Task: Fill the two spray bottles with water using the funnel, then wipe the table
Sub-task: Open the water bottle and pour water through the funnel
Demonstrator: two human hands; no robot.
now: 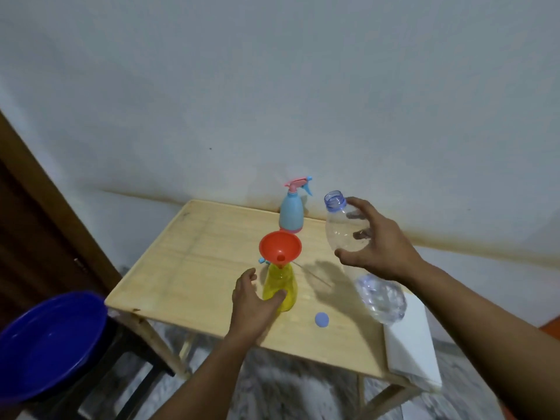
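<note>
A yellow spray bottle (280, 286) stands near the middle of the wooden table (188, 262), and my left hand (254, 304) grips its lower body. An orange funnel (280, 247) sits in its neck. The bottle's spray head (263, 261) lies just behind it, mostly hidden. My right hand (378, 244) holds a clear plastic water bottle (348, 237) off the table to the funnel's right, its uncapped mouth pointing up and left. A blue spray bottle (291, 216) with a pink trigger head stands at the table's back edge.
A blue bottle cap (321, 319) lies near the table's front edge. A folded white cloth (412, 344) rests on the front right corner. A dark blue basin (45, 344) sits on a stool to the left. A wall is close behind the table.
</note>
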